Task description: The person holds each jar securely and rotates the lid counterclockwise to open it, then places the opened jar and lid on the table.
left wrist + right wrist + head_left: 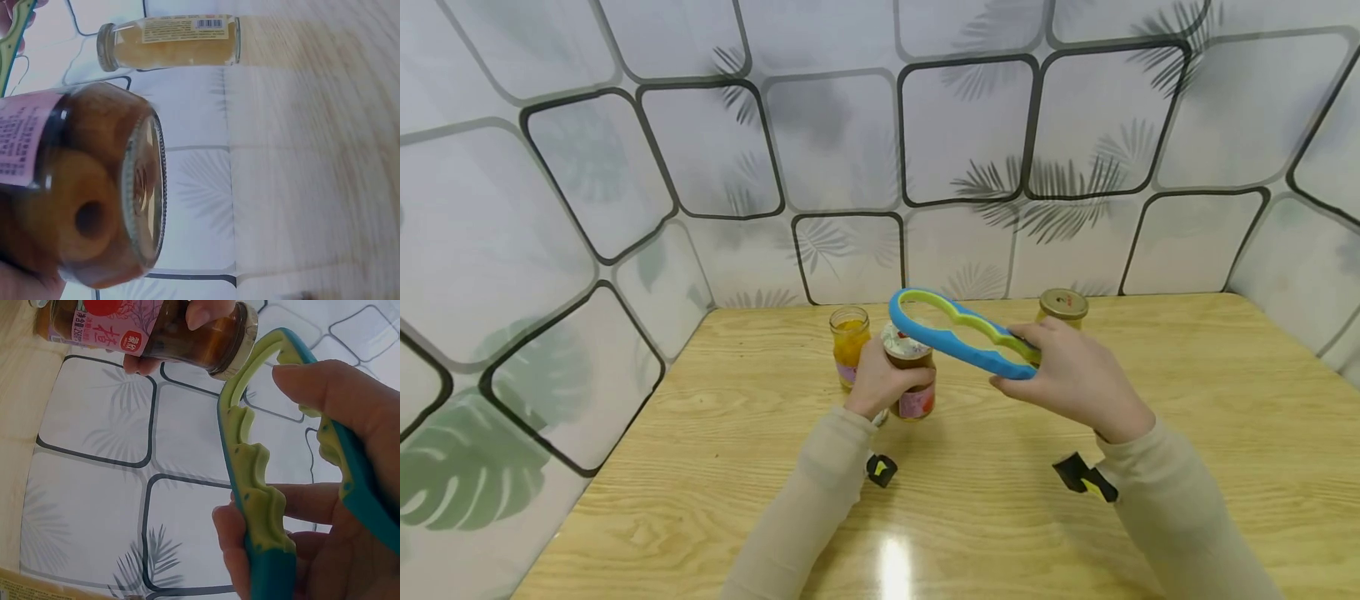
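Observation:
My left hand [880,379] grips a glass jar [81,206] of round brown fruit with a pink label. In the left wrist view a gap shows between its base and the tabletop. A pale patterned lid [901,342] tops this jar. My right hand [1071,371] holds a blue and lime-green jar opener [269,506] by its handle end, thumb on one arm and fingers round the other. The opener's rounded loop end overlaps the lid's edge in the head view. Just behind my left hand stands a lidless jar [850,337] of orange-yellow contents, partly hidden.
A closed jar [1063,307] with a gold lid and yellow contents stands at the back right, partly behind my right hand. The wooden table [715,467] meets a patterned wall covering [842,150] at the back and left. Black wrist camera mounts [1084,477] sit at both cuffs.

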The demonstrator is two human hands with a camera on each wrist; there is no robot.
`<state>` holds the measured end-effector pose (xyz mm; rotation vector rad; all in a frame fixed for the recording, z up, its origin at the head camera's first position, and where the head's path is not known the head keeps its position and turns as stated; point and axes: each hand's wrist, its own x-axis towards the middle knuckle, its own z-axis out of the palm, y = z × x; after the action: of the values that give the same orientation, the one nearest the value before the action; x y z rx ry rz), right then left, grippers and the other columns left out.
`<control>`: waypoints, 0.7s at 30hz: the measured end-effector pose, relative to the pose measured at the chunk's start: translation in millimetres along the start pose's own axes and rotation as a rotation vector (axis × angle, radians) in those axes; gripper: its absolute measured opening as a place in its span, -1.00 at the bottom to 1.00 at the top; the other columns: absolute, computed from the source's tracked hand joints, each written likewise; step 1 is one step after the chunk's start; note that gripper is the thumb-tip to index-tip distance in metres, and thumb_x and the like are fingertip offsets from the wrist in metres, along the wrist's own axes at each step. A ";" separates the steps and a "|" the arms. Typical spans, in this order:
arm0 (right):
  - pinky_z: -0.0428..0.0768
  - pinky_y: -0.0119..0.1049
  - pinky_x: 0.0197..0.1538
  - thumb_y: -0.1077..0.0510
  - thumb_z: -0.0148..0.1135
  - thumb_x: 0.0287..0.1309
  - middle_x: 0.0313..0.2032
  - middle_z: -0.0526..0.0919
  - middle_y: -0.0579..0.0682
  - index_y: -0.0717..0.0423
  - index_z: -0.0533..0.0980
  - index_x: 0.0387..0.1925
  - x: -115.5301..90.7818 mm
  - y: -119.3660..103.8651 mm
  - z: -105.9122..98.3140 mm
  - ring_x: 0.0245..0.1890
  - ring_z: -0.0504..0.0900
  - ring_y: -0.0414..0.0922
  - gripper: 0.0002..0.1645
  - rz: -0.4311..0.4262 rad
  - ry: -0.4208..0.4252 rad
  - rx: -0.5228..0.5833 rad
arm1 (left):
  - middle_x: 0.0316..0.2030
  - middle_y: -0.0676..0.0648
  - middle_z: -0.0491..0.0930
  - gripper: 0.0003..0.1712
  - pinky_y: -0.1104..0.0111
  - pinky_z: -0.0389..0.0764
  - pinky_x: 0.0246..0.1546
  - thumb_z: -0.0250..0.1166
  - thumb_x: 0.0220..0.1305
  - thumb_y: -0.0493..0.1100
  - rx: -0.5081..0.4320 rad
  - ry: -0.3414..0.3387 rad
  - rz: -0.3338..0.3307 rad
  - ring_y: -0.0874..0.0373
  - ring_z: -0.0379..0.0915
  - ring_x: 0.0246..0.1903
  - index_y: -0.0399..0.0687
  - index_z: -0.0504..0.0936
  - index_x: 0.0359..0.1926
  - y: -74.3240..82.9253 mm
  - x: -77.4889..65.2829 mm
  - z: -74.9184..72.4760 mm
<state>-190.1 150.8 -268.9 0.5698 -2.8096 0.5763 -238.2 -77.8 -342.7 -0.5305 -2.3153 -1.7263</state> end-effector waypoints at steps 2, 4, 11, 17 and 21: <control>0.32 -0.26 -0.53 -0.26 0.28 -0.17 -0.32 0.42 0.01 0.18 0.42 0.08 -0.7 -1.6 0.4 -0.53 0.31 -0.15 -0.17 -0.011 0.003 -0.014 | -0.23 -0.09 0.56 -0.45 0.28 0.48 -0.15 0.38 -0.25 -0.22 -0.007 0.006 0.028 0.08 0.47 -0.22 -0.16 0.47 -0.10 0.3 -0.5 0.4; 0.32 -0.27 -0.54 -0.23 0.29 -0.19 -0.33 0.42 0.00 0.18 0.43 0.07 -1.1 -2.4 1.1 -0.54 0.31 -0.16 -0.18 -0.025 0.008 -0.029 | -0.23 -0.08 0.56 -0.44 0.29 0.48 -0.14 0.37 -0.26 -0.23 -0.012 0.002 0.046 0.09 0.46 -0.23 -0.15 0.47 -0.09 -0.2 -0.4 1.0; 0.33 -0.29 -0.57 -0.21 0.29 -0.20 -0.31 0.44 -0.01 0.13 0.42 0.09 -1.8 -4.5 2.3 -0.57 0.32 -0.23 -0.19 -0.055 0.000 -0.071 | -0.15 -0.12 0.55 -0.36 0.29 0.44 -0.07 0.38 -0.26 -0.25 -0.022 0.008 0.060 0.07 0.45 -0.16 -0.16 0.44 0.00 -0.4 -0.2 3.1; 0.32 -0.30 -0.60 -0.21 0.32 -0.24 -0.28 0.45 0.01 0.13 0.44 0.07 -2.5 -4.6 4.2 -0.58 0.32 -0.27 -0.19 -0.074 -0.001 -0.100 | -0.17 -0.13 0.56 -0.36 0.32 0.45 -0.08 0.39 -0.28 -0.26 -0.022 0.001 0.072 0.08 0.46 -0.18 -0.19 0.46 -0.03 0.6 -1.5 5.6; 0.33 -0.30 -0.60 -0.20 0.34 -0.26 -0.28 0.45 0.01 0.14 0.45 0.05 -2.3 -4.1 5.6 -0.57 0.32 -0.26 -0.20 -0.087 0.007 -0.105 | -0.18 -0.14 0.57 -0.36 0.33 0.46 -0.11 0.39 -0.29 -0.28 -0.022 0.004 0.103 0.08 0.47 -0.19 -0.21 0.46 -0.03 1.1 -1.8 6.4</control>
<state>-187.0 145.7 -273.2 0.6631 -2.7730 0.4104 -235.8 -71.8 -344.3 -0.6387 -2.2272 -1.7053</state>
